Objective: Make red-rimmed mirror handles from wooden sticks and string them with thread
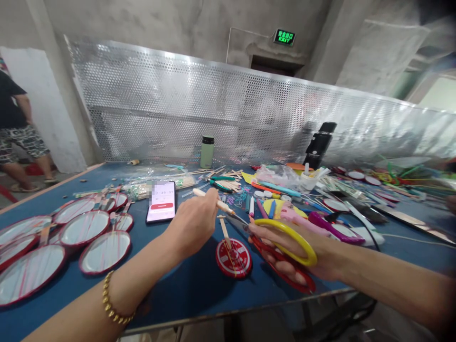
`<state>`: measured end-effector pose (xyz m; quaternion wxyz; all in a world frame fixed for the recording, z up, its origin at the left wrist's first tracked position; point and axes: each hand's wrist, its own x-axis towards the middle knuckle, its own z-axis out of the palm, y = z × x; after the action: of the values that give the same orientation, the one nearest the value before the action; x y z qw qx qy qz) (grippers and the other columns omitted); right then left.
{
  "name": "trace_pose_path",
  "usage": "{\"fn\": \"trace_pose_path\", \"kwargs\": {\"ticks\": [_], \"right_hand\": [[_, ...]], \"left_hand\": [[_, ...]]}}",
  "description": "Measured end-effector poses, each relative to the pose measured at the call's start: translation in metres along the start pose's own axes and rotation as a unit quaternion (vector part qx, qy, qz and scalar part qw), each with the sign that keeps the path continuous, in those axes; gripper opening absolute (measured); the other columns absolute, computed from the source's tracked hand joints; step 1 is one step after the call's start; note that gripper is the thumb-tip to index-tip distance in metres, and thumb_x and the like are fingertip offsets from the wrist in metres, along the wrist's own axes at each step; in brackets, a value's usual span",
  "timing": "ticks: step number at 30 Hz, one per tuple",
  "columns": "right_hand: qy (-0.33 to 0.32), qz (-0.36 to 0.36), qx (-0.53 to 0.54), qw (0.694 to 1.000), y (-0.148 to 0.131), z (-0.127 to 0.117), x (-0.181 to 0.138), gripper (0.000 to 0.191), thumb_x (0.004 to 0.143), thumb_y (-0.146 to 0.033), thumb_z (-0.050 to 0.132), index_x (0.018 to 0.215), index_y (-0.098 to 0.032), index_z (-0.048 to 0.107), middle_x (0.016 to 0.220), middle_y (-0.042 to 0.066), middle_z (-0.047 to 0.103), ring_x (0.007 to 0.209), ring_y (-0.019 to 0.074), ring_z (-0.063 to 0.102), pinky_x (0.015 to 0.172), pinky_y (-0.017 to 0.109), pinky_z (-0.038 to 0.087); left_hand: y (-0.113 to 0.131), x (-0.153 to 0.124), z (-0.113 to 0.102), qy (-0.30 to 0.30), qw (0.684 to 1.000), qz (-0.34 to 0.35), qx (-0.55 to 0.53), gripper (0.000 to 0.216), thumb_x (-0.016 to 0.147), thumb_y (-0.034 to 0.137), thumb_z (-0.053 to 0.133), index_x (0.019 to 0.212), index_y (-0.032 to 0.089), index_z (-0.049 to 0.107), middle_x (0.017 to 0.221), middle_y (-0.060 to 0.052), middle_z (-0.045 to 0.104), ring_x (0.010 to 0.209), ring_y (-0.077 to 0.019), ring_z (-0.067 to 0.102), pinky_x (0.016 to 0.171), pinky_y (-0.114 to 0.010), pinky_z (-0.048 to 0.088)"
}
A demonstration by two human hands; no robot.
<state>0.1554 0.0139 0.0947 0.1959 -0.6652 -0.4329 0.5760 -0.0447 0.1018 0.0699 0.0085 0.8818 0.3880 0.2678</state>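
My left hand (196, 219) is closed around a pale wooden stick (225, 206) whose ends stick out on both sides of the fist. In my right hand (285, 244) is a pair of scissors (311, 251) with one yellow and one red handle. Its blades point toward the stick's right end; whether they touch it I cannot tell. Below, between both hands, a red round disc (233, 258) with white print lies on the table, and a flat wooden stick (224, 229) extends from it.
Round red-rimmed discs (105, 251) with sticks crowd the blue table's (142, 304) left side. A phone (162, 202), green-handled pliers (223, 181), a green bottle (207, 152), markers (251, 207) and a pink glue gun (299, 218) lie or stand around. Perforated metal panels (171, 104) rise behind. A person (17, 114) stands left.
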Motion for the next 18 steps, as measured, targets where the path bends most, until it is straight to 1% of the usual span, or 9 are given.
{"fn": "trace_pose_path", "kwargs": {"ticks": [2, 6, 11, 13, 14, 16, 18], "right_hand": [[0.005, 0.004, -0.005, 1.000, 0.000, 0.001, 0.000, 0.052, 0.092, -0.061, 0.041, 0.063, -0.019, 0.046, 0.037, -0.004, 0.043, 0.025, 0.0063, 0.036, 0.024, 0.014, 0.031], [0.022, -0.008, 0.014, 1.000, -0.001, 0.002, 0.001, 0.046, 0.090, -0.058, 0.050, 0.066, -0.020, 0.045, 0.039, -0.007, 0.043, 0.025, 0.0056, 0.037, 0.023, 0.013, 0.030], [0.045, -0.010, -0.025, 0.999, 0.004, -0.003, 0.004, 0.048, 0.088, -0.060, 0.051, 0.063, -0.020, 0.043, 0.037, -0.005, 0.044, 0.024, 0.0061, 0.037, 0.023, 0.014, 0.031], [0.049, -0.041, -0.023, 0.998, 0.006, -0.010, 0.002, 0.050, 0.089, -0.062, 0.046, 0.064, -0.019, 0.046, 0.039, -0.004, 0.046, 0.026, 0.0065, 0.039, 0.024, 0.015, 0.032], [0.062, -0.067, -0.019, 0.996, 0.006, -0.015, -0.001, 0.050, 0.088, -0.063, 0.045, 0.066, -0.019, 0.047, 0.040, -0.004, 0.046, 0.026, 0.0066, 0.039, 0.024, 0.015, 0.032], [0.116, -0.134, -0.029, 0.984, 0.005, -0.028, -0.009, 0.048, 0.086, -0.066, 0.046, 0.071, -0.021, 0.047, 0.044, -0.006, 0.046, 0.027, 0.0065, 0.038, 0.024, 0.016, 0.030], [0.178, -0.207, -0.074, 0.959, 0.003, -0.045, -0.018, 0.046, 0.084, -0.067, 0.051, 0.074, -0.022, 0.045, 0.044, -0.007, 0.044, 0.028, 0.0071, 0.038, 0.025, 0.017, 0.029]], "left_hand": [[0.000, 0.000, 0.000, 0.000, 1.000, 0.000, -0.001, 0.018, 0.095, 0.015, 0.030, 0.094, 0.019, 0.047, 0.069, -0.004, 0.064, 0.063, -0.0197, 0.060, 0.054, -0.032, 0.029], [0.000, 0.000, 0.001, 0.001, 1.000, 0.001, -0.001, 0.016, 0.095, 0.015, 0.031, 0.094, 0.019, 0.047, 0.069, -0.003, 0.063, 0.062, -0.0194, 0.059, 0.054, -0.031, 0.028], [0.001, 0.000, 0.000, 0.000, 1.000, -0.003, -0.002, 0.016, 0.095, 0.015, 0.031, 0.093, 0.019, 0.047, 0.069, -0.003, 0.063, 0.062, -0.0191, 0.059, 0.054, -0.031, 0.028], [0.001, 0.001, -0.001, 0.000, 1.000, -0.005, -0.004, 0.016, 0.096, 0.015, 0.031, 0.093, 0.019, 0.047, 0.070, -0.004, 0.063, 0.064, -0.0194, 0.059, 0.055, -0.031, 0.028], [0.001, 0.001, -0.001, 0.001, 1.000, -0.007, -0.005, 0.017, 0.096, 0.015, 0.031, 0.093, 0.019, 0.047, 0.070, -0.003, 0.063, 0.064, -0.0195, 0.059, 0.055, -0.031, 0.028], [0.001, 0.002, -0.002, 0.003, 1.000, -0.012, -0.007, 0.017, 0.097, 0.015, 0.031, 0.093, 0.019, 0.047, 0.071, -0.003, 0.063, 0.064, -0.0199, 0.060, 0.055, -0.031, 0.028], [0.001, 0.002, -0.002, 0.004, 1.000, -0.021, -0.010, 0.016, 0.096, 0.015, 0.032, 0.093, 0.019, 0.047, 0.071, -0.004, 0.064, 0.065, -0.0204, 0.060, 0.056, -0.030, 0.028]]}}
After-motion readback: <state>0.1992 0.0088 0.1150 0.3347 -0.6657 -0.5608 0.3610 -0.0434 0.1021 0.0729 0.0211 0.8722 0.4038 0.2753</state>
